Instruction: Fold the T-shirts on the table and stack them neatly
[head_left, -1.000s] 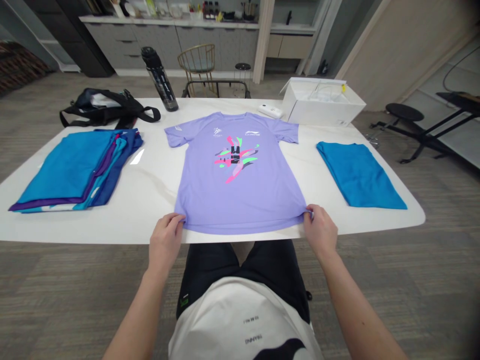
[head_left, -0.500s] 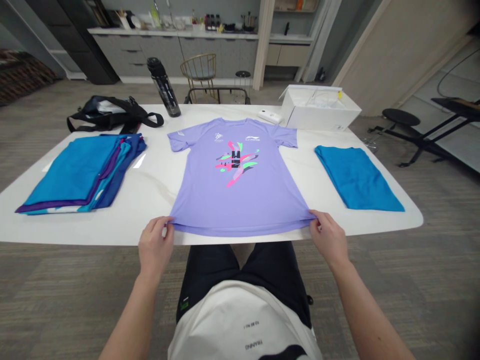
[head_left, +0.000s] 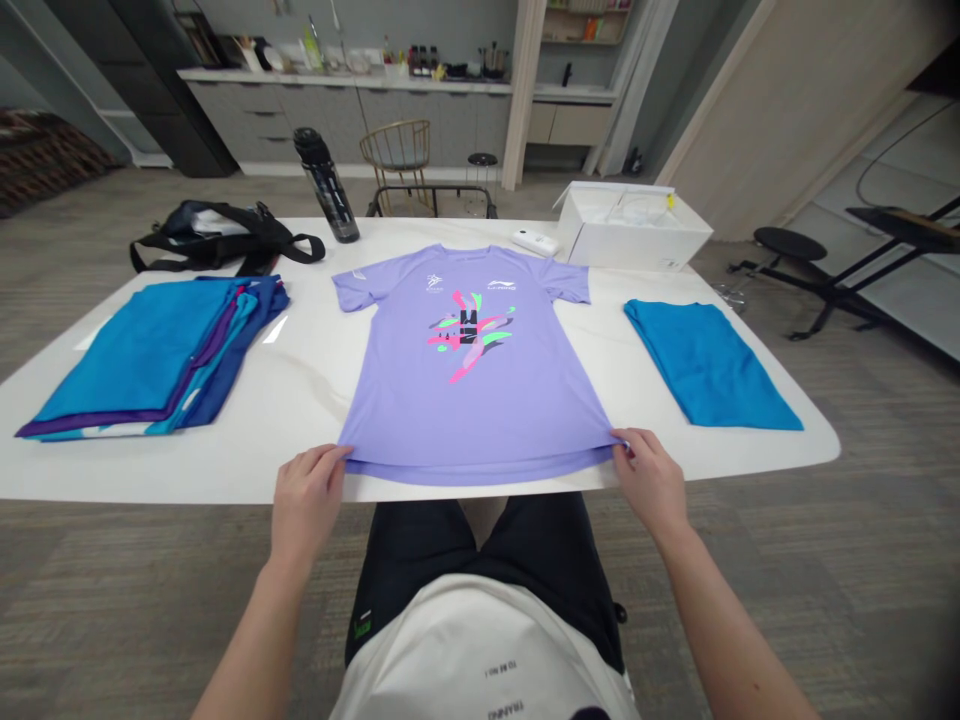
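A light purple T-shirt [head_left: 480,415] lies flat, front side up, with its neck toward the far edge and its hem toward me. Colourful shapes and white logos are printed on its chest. My left hand [head_left: 307,500] pinches the left corner of the hem, thumb against fingers. At the right corner of the hem, my right hand [head_left: 651,480] has the fabric pinched the same way. The back layer of the hem shows slightly below the front one between my hands.
The white table [head_left: 300,390] holds a stack of folded blue and purple clothes [head_left: 142,350] at left and a folded blue garment [head_left: 712,365] at right. Along the far side are a black bag [head_left: 225,235], a dark bottle [head_left: 327,185], a white device [head_left: 535,242] and a white box [head_left: 634,228].
Both hands keep their pinch on the hem corners and have moved slightly inward. The whole view has shifted a little; the shirt still lies flat.
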